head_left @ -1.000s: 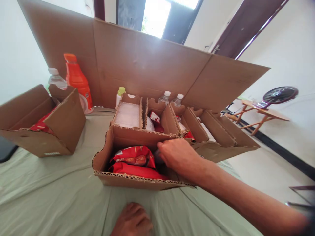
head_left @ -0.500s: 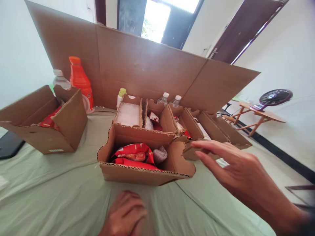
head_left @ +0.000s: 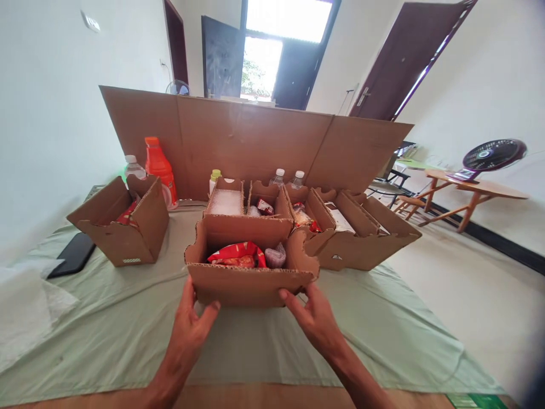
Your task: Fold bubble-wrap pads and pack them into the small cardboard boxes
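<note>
An open-topped cardboard box (head_left: 251, 287) stands at the middle front on the green cloth. Inside it lie a red snack packet (head_left: 243, 253) and a small bundle in bubble wrap (head_left: 276, 257). My left hand (head_left: 192, 318) grips the box's lower left corner, thumb along the front wall and fingers around the side. At the lower right corner my right hand (head_left: 313, 315) holds it the same way, its thumb on the front wall. Some fingertips of both hands are hidden by the box. Directly behind are more cardboard boxes (head_left: 289, 210) in a row.
To the left stands another cardboard box (head_left: 128, 233), with an orange bottle (head_left: 159, 167) behind it and a black phone-like slab (head_left: 73, 254) beside it. Clear plastic wrap (head_left: 29, 307) lies far left. A tall cardboard panel (head_left: 255, 133) closes off the back; a fan (head_left: 489, 156) is at right.
My right hand has come down from beside the box's right end to its lower corner. My left hand has risen from the cloth to the left corner. The view has shifted.
</note>
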{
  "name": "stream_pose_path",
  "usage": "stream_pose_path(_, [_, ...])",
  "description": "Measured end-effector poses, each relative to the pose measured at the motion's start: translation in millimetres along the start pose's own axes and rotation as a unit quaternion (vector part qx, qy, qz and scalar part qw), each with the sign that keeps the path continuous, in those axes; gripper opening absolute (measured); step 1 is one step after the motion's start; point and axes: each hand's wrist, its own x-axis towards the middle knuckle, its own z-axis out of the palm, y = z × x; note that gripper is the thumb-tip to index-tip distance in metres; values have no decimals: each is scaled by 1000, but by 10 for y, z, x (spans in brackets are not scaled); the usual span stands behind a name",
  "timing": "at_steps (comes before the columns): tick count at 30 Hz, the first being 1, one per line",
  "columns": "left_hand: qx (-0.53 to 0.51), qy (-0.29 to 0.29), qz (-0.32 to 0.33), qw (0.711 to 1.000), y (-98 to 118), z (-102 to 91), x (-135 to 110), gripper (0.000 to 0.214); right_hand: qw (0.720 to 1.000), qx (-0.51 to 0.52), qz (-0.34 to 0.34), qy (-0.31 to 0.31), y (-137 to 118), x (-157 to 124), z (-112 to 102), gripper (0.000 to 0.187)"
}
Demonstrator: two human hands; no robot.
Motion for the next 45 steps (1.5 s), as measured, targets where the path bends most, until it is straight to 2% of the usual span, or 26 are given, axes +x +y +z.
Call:
stream_pose_path(4, [12, 20, 29, 999, 407, -204, -242, 61, 998, -12, -53, 43, -394, -89, -274, 26])
stream_pose_path(7, [37, 68, 48, 996, 496, -333, -402, 65, 998, -13, -56, 18, -451, -190, -299, 21])
stream_pose_path(10, [70, 91, 11, 993, 272, -422, -582, 62, 999, 9, -46, -23, -336, -349, -94, 22])
stream_pose_path(14, [100, 81, -24, 991, -125, -569, -870, 49, 997, 44, -22, -53, -262, -551, 140, 33])
stream_pose_path(17, [97, 72, -23, 992, -219, -693, -946, 46, 997, 49, -13, -64, -318, -630, 194, 38])
stream_pose_path(20, [84, 102, -21, 991, -175, -806, -716, 44, 996, 56, -33, -64, -334, -715, 321, 45])
stream_pose_path(23, [69, 122, 7, 990, -108, -935, -237, 48, 993, 63, -52, -84, -273, -878, 589, 59])
stream_pose_path(25, [66, 117, 23, 991, -81, -1028, 90, 59, 989, 82, -60, -105, -233, -997, 778, 73])
stream_pose_path(27, [76, 122, 26, 989, -76, -1095, 311, 69, 983, 104, -72, -133, -219, -1065, 903, 81])
stream_pose_path(30, [103, 145, 20, 984, -111, -1079, 332, 74, 981, 111, -95, -127, -211, -985, 919, 71])
stream_pose_path(33, [109, 136, 12, 985, -182, -912, 73, 72, 989, 103, -82, -69, -166, -719, 818, 55])
stream_pose_path(35, [93, 119, 4, 989, -224, -761, -104, 69, 990, 105, -56, -77, -130, -527, 773, 54])
stream_pose_path(37, [77, 113, 2, 991, -238, -629, -178, 68, 986, 115, -43, -112, -105, -389, 790, 56])
stream_pose_path(39, [73, 117, 17, 990, -221, -558, -115, 67, 980, 134, -50, -137, -92, -334, 873, 54])
stream_pose_path(41, [74, 119, 43, 989, -189, -570, 65, 66, 976, 154, -68, -141, -80, -358, 1003, 56])
stream_pose_path(45, [83, 144, 63, 984, -168, -796, 526, 63, 962, 176, -131, -162, -90, -500, 1287, 72])
